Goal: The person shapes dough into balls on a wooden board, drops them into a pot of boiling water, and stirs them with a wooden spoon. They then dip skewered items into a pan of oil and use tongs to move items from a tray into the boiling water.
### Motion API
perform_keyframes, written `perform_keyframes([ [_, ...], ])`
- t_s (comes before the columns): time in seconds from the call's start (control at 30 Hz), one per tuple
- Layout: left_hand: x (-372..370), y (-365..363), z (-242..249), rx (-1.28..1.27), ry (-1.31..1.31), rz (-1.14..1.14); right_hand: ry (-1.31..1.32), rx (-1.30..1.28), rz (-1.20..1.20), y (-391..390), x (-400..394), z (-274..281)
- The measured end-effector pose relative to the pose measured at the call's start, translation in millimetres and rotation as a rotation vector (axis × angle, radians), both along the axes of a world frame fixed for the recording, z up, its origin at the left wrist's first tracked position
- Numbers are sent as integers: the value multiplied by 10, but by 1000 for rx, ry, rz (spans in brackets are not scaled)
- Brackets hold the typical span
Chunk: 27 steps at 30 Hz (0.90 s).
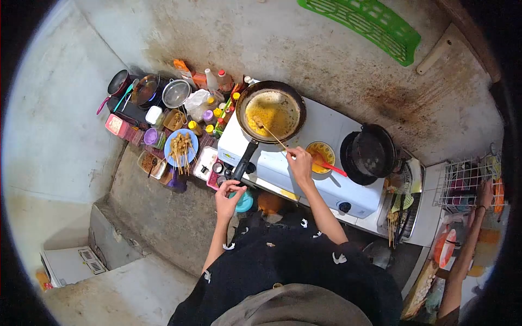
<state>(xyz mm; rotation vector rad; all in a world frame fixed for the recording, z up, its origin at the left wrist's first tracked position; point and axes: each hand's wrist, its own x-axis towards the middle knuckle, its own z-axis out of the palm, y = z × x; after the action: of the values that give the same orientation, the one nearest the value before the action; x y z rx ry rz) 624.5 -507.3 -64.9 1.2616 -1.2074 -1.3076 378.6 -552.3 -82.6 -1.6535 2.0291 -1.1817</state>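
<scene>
My right hand (299, 164) pinches a thin wooden skewer (275, 137). The skewer's far end, with a small browned piece on it, dips into yellow, foamy liquid in a dark-rimmed frying pan (297, 103). The pan sits on the left side of a white gas stove (326, 142), its black handle (246, 161) pointing toward me. At the handle's end, my left hand (227, 200) is curled with fingertips closed on it. Close by my right hand is a yellow patterned bowl (315, 145) with orange-yellow contents and a red-handled utensil (333, 169).
Left of the stove stand a blue plate of skewers (187, 136), bottles (224, 80) and containers. A black pan (374, 151) covers the right burner. Another person's arm (468, 244) reaches to a wire rack (454, 182). A green rack (375, 27) hangs on the wall.
</scene>
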Motion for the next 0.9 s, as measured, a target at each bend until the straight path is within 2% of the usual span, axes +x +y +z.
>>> perform_keyframes([
  [0.33, -20, -2, 23, 35, 38, -23, 102, 62, 23, -15, 79, -33],
  [0.43, -13, 2, 12, 59, 72, -10, 61, 90, 58, 12, 114, -61],
  [0.5, -10, 1, 14, 51, 62, 4, -71, 60, 83, 23, 147, -86],
  [0.63, 13, 3, -20, 17, 24, -12, -95, 89, 91, 66, 210, -35],
  [0.73, 94, -36, -225, -52, 29, 51, -170, 102, 49, 122, 233, 16],
  [0.8, 163, -79, -395, 9, 307, 445, -194, 66, -27, 153, 233, 21],
  [0.83, 258, -126, -660, 115, 362, 583, -195, 74, -30, 174, 234, 25],
  [0.9, 304, -108, -1074, 129, 257, 527, -259, 19, -67, 212, 225, 25],
])
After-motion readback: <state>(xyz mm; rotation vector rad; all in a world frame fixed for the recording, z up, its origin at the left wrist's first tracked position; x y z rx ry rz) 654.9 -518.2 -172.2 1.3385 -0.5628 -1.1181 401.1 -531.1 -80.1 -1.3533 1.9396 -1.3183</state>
